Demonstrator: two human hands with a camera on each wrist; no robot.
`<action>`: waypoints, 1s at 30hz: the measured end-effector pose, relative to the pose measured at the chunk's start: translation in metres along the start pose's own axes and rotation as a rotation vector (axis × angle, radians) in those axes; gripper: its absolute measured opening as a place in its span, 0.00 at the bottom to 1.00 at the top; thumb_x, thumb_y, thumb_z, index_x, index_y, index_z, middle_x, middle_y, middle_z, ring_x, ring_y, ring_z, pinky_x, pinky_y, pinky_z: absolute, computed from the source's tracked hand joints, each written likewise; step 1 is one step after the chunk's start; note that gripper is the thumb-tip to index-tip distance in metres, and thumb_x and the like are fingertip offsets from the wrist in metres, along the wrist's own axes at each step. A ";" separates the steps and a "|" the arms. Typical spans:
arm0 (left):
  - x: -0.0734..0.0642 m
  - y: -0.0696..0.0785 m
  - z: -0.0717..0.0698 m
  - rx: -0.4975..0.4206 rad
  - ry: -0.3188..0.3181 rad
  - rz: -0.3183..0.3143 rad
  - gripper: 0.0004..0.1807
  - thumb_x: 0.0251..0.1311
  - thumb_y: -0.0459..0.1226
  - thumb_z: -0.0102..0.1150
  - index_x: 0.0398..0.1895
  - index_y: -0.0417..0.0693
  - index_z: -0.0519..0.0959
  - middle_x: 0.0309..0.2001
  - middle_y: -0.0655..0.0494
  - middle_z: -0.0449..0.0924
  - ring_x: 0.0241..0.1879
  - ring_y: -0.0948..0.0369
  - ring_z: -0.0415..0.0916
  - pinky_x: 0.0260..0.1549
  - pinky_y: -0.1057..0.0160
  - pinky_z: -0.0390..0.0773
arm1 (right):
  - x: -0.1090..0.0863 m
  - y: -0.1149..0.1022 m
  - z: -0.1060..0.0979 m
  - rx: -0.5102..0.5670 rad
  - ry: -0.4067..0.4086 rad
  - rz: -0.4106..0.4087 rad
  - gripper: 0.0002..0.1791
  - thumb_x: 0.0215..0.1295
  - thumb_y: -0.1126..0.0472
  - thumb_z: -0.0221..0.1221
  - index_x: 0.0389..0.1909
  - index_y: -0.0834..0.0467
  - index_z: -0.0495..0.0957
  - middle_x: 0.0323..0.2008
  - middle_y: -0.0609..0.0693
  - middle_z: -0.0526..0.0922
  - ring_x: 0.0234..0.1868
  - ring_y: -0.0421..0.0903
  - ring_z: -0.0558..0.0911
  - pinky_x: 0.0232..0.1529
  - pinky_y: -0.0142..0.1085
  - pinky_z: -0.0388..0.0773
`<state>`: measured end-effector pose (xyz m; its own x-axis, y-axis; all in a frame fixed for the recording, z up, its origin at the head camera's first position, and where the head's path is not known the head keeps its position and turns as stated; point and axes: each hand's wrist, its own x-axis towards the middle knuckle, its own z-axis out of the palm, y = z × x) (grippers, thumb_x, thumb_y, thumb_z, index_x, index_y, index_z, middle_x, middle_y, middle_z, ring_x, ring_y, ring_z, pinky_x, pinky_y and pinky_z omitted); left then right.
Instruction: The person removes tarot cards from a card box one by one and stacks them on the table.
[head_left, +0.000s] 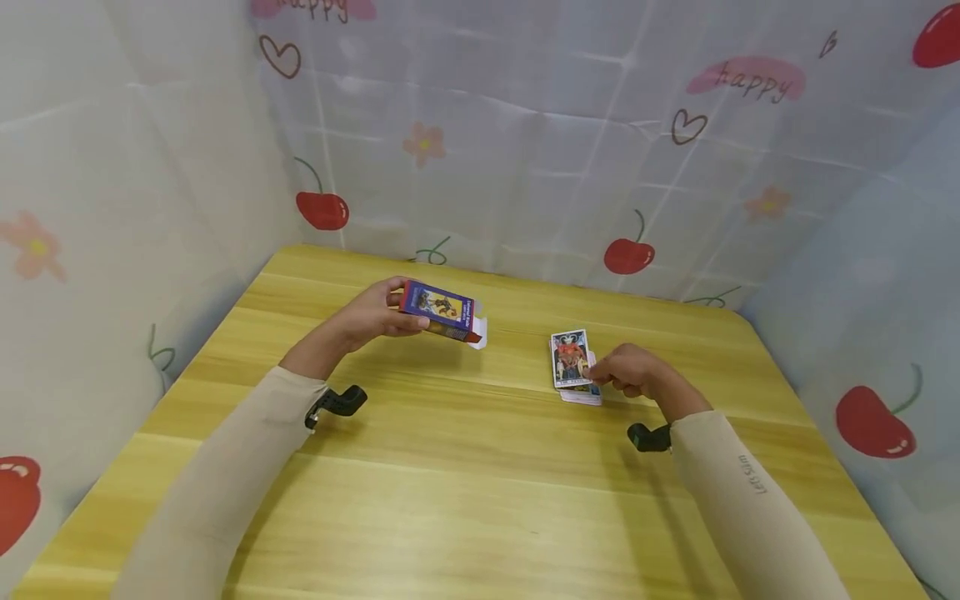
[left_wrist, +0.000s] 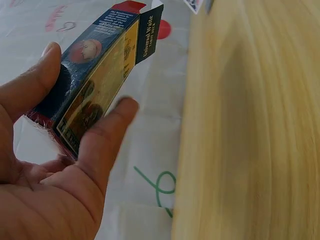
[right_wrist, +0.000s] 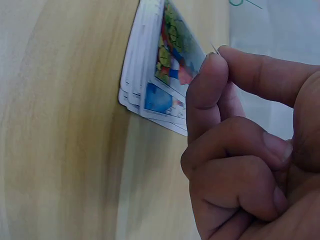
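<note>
My left hand (head_left: pixel 366 317) grips a blue and red tarot card box (head_left: pixel 444 305) by its closed end, above the table. At the box's right end the white flap (head_left: pixel 481 330) stands open. Its side panel reads "Universal Waite" in the left wrist view. With thumb and forefinger my right hand (head_left: pixel 633 372) pinches the edge of a tarot card (head_left: pixel 568 357) showing a red horned figure. That card overlaps a slightly uneven stack of tarot cards (head_left: pixel 582 398). In the right wrist view the stack (right_wrist: pixel 172 75) lies face up, and the pinched card is seen edge-on.
A yellow wood-grain table (head_left: pixel 465 500) lies under both hands. White curtains (head_left: pixel 525 167) with cherries, flowers and hearts enclose its back and sides. Black wrist mounts (head_left: pixel 341 402) hang below both sleeves.
</note>
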<state>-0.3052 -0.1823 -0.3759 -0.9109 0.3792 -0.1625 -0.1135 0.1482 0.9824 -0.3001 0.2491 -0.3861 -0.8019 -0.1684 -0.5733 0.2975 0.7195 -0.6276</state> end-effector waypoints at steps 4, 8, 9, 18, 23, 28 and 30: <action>0.005 -0.005 0.002 0.130 0.000 -0.011 0.39 0.58 0.31 0.68 0.71 0.45 0.58 0.58 0.39 0.71 0.52 0.53 0.76 0.57 0.51 0.81 | 0.003 0.003 0.005 0.011 0.023 0.021 0.17 0.66 0.53 0.62 0.22 0.60 0.81 0.11 0.43 0.65 0.13 0.38 0.54 0.16 0.30 0.54; 0.010 -0.011 0.002 0.322 0.029 -0.001 0.40 0.54 0.36 0.72 0.68 0.46 0.62 0.53 0.42 0.73 0.50 0.52 0.74 0.52 0.58 0.81 | 0.006 0.003 0.009 0.014 0.047 0.053 0.18 0.64 0.52 0.63 0.19 0.60 0.81 0.11 0.43 0.68 0.12 0.38 0.55 0.16 0.30 0.55; 0.011 -0.012 0.002 0.364 0.040 0.001 0.40 0.53 0.36 0.73 0.67 0.46 0.63 0.51 0.43 0.73 0.49 0.53 0.72 0.49 0.60 0.79 | 0.007 0.003 0.009 0.013 0.054 0.063 0.18 0.63 0.52 0.63 0.18 0.59 0.81 0.11 0.43 0.69 0.12 0.38 0.55 0.16 0.29 0.55; 0.016 -0.020 -0.003 0.505 0.033 -0.058 0.42 0.50 0.36 0.75 0.66 0.41 0.62 0.57 0.41 0.69 0.53 0.50 0.71 0.58 0.55 0.73 | 0.011 0.006 0.015 -0.058 0.056 0.085 0.18 0.62 0.53 0.59 0.15 0.55 0.75 0.13 0.44 0.71 0.14 0.38 0.56 0.17 0.30 0.55; 0.016 -0.022 -0.004 0.620 0.017 -0.065 0.44 0.48 0.38 0.77 0.65 0.38 0.62 0.57 0.40 0.72 0.55 0.49 0.71 0.63 0.51 0.71 | 0.011 0.004 0.018 -0.091 0.078 0.115 0.17 0.60 0.52 0.59 0.14 0.54 0.73 0.13 0.44 0.69 0.14 0.38 0.57 0.17 0.29 0.55; 0.020 -0.024 -0.004 0.745 0.002 -0.036 0.45 0.46 0.40 0.78 0.65 0.36 0.63 0.56 0.38 0.71 0.55 0.48 0.70 0.62 0.49 0.73 | 0.011 0.007 0.017 -0.137 0.094 0.130 0.19 0.60 0.50 0.60 0.13 0.53 0.72 0.12 0.43 0.66 0.13 0.37 0.57 0.16 0.28 0.55; 0.021 -0.027 -0.004 0.805 0.001 -0.022 0.45 0.46 0.41 0.78 0.65 0.36 0.64 0.57 0.36 0.69 0.55 0.46 0.69 0.61 0.48 0.73 | 0.012 0.008 0.017 -0.153 0.101 0.129 0.20 0.60 0.49 0.60 0.13 0.53 0.71 0.11 0.43 0.65 0.13 0.38 0.57 0.16 0.28 0.55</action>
<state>-0.3232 -0.1817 -0.4053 -0.9124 0.3675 -0.1802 0.1891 0.7689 0.6108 -0.2990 0.2414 -0.4071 -0.8125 -0.0052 -0.5829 0.3253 0.8257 -0.4608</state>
